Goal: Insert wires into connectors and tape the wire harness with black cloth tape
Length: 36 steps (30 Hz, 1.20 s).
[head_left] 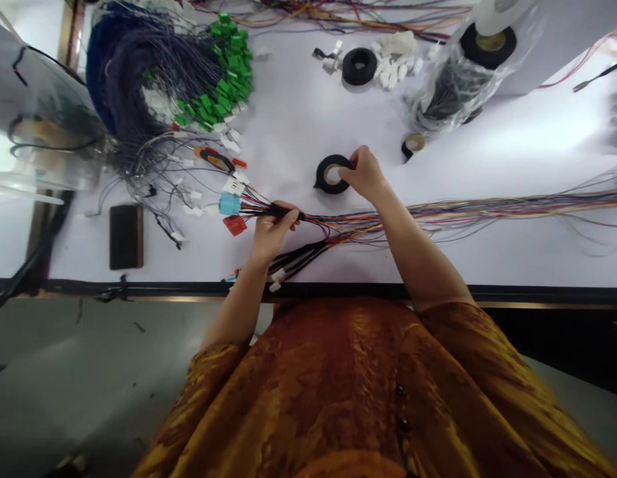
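Observation:
My left hand [271, 232] is closed round a wire bundle [338, 218] where black tape wraps it. Left of that hand the bundle fans out to a light blue connector [229, 204], a red connector [235, 225] and white ones. My right hand [365, 174] pinches the right edge of a black tape roll [333, 174], thumb over its pale core, above the bundle. A second branch with black-wrapped ends [303, 254] runs below my left hand, toward the table's front edge.
A coil of dark wires with green connectors [223, 79] lies at the back left, a cutter [216, 159] below it. A phone [126, 236] rests at left. Another black roll [359, 66], white connectors [395, 60] and plastic-wrapped rolls [458, 86] stand at the back right.

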{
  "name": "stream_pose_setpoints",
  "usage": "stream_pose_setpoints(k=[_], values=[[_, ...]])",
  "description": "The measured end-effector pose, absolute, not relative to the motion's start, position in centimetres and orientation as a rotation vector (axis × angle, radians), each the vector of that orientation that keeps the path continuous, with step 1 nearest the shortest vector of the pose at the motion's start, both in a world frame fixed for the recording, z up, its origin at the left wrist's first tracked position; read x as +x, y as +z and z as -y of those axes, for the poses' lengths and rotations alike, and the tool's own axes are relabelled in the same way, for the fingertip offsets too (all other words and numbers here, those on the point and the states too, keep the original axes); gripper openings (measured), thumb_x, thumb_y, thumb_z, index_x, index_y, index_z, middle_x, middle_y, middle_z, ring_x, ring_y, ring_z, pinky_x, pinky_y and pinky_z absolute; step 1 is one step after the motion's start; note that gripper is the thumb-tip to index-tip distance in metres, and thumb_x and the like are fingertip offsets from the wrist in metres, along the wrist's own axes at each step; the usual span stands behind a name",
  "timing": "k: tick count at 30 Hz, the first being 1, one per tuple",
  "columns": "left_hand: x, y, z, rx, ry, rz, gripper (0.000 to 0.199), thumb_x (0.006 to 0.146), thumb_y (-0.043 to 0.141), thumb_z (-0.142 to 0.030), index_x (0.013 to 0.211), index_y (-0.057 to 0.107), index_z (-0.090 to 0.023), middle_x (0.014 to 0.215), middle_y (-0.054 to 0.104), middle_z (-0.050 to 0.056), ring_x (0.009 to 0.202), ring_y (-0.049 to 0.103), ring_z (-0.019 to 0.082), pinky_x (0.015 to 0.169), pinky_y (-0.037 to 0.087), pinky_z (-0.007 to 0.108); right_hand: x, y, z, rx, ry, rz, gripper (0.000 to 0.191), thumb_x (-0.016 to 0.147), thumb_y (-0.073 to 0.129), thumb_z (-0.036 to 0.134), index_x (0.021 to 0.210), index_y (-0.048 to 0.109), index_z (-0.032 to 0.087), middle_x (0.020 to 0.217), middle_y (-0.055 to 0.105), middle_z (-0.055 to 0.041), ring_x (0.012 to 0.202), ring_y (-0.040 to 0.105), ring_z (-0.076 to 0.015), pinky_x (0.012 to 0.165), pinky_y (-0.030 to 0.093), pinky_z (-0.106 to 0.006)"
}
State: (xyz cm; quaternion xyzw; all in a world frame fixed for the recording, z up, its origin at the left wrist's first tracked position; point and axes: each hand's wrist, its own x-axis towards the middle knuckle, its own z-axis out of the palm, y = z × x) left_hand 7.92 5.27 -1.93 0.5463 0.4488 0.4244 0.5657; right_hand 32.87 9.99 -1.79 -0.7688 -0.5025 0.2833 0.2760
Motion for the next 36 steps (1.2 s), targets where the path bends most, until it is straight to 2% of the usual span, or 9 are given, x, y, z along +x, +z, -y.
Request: stream_pose_setpoints(k=[5, 11, 14, 20, 26, 30, 32, 34, 36], values=[[7.3, -2.6, -5.1, 1.324, 0.991, -1.028, 0.027, 0.083, 0.079, -0.043, 0.091, 0.071, -0.018, 0.083, 0.072, 0.002, 0.069, 0.068, 0.011, 0.072, 0.057, 0.024, 29.8, 1.5, -7.4, -1.697, 1.242, 1.116, 0.028, 0.084, 0.053, 0.021, 0.112, 0.056, 0.021, 0.075, 0.048, 0.0021, 0.063, 0.044, -0.0109, 0.054, 0.04, -0.021], [7.0, -2.3, -5.4, 1.425, 1.021, -0.94, 0.028, 0.082, 0.081, -0.044, 0.085, 0.07, -0.019, 0.116, 0.064, 0.005, 0.069, 0.067, 0.008, 0.069, 0.059, 0.024, 28.4, 2.5, -6.4, -1.638, 1.287, 1.105, 0.029, 0.083, 0.052, 0.022, 0.111, 0.059, 0.019, 0.072, 0.048, 0.0015, 0.06, 0.042, -0.01, 0.049, 0.036, -0.019], [7.0, -1.9, -5.5, 1.449, 0.988, -0.949, 0.031, 0.081, 0.081, -0.048, 0.086, 0.07, -0.019, 0.119, 0.066, 0.007, 0.069, 0.068, 0.008, 0.069, 0.06, 0.025, 27.7, 2.5, -6.1, -1.598, 1.262, 1.191, 0.027, 0.085, 0.049, 0.022, 0.11, 0.059, 0.018, 0.074, 0.05, 0.001, 0.063, 0.044, -0.0112, 0.053, 0.041, -0.021], [7.3, -2.2, -5.2, 1.418, 1.002, -0.997, 0.03, 0.083, 0.079, -0.047, 0.088, 0.069, -0.019, 0.069, 0.068, -0.001, 0.065, 0.068, 0.011, 0.067, 0.056, 0.023, 27.5, 3.3, -4.3, -1.48, 1.041, 1.407, 0.029, 0.082, 0.047, 0.016, 0.107, 0.061, 0.015, 0.087, 0.061, -0.0025, 0.082, 0.055, -0.0145, 0.079, 0.05, -0.029], [8.1, -2.1, -5.1, 1.421, 1.081, -1.069, 0.027, 0.085, 0.077, -0.043, 0.083, 0.066, -0.018, 0.072, 0.069, 0.0, 0.064, 0.066, 0.011, 0.066, 0.054, 0.023, 27.0, 2.3, 1.1, -1.434, 0.911, 1.423, 0.038, 0.088, 0.045, 0.021, 0.122, 0.059, 0.015, 0.102, 0.068, -0.0076, 0.092, 0.064, -0.0195, 0.09, 0.054, -0.038], [8.2, -1.0, -5.8, 1.488, 1.024, -1.106, 0.026, 0.084, 0.077, -0.042, 0.081, 0.067, -0.018, 0.067, 0.064, -0.001, 0.057, 0.059, 0.009, 0.058, 0.049, 0.022, 23.8, -0.2, 4.8, -1.387, 0.827, 1.587, 0.053, 0.093, 0.048, 0.026, 0.144, 0.044, 0.015, 0.138, 0.06, -0.0179, 0.126, 0.059, -0.0273, 0.108, 0.05, -0.045], [8.2, -0.1, -5.9, 1.517, 0.984, -1.121, 0.026, 0.084, 0.077, -0.042, 0.082, 0.067, -0.018, 0.06, 0.059, -0.004, 0.05, 0.053, 0.008, 0.051, 0.045, 0.021, 22.4, -1.3, 5.7, -1.398, 0.887, 1.726, 0.06, 0.093, 0.047, 0.023, 0.152, 0.037, 0.015, 0.143, 0.056, -0.0193, 0.13, 0.057, -0.0283, 0.108, 0.051, -0.046], [8.4, 0.9, -5.7, 1.504, 0.95, -1.115, 0.029, 0.084, 0.077, -0.045, 0.084, 0.067, -0.018, 0.061, 0.061, -0.004, 0.046, 0.053, 0.007, 0.047, 0.044, 0.02, 22.0, -1.6, 5.8, -1.42, 0.951, 1.844, 0.056, 0.094, 0.047, 0.021, 0.15, 0.043, 0.018, 0.141, 0.056, -0.0184, 0.124, 0.061, -0.0275, 0.103, 0.054, -0.045], [8.5, 1.8, -5.3, 1.475, 0.934, -1.101, 0.034, 0.084, 0.077, -0.049, 0.087, 0.065, -0.018, 0.073, 0.069, -0.001, 0.05, 0.061, 0.009, 0.05, 0.051, 0.021, 23.0, -1.0, 5.4, -1.391, 0.961, 1.91, 0.037, 0.095, 0.051, 0.023, 0.13, 0.06, 0.017, 0.136, 0.059, -0.0178, 0.114, 0.064, -0.0253, 0.097, 0.056, -0.042]])
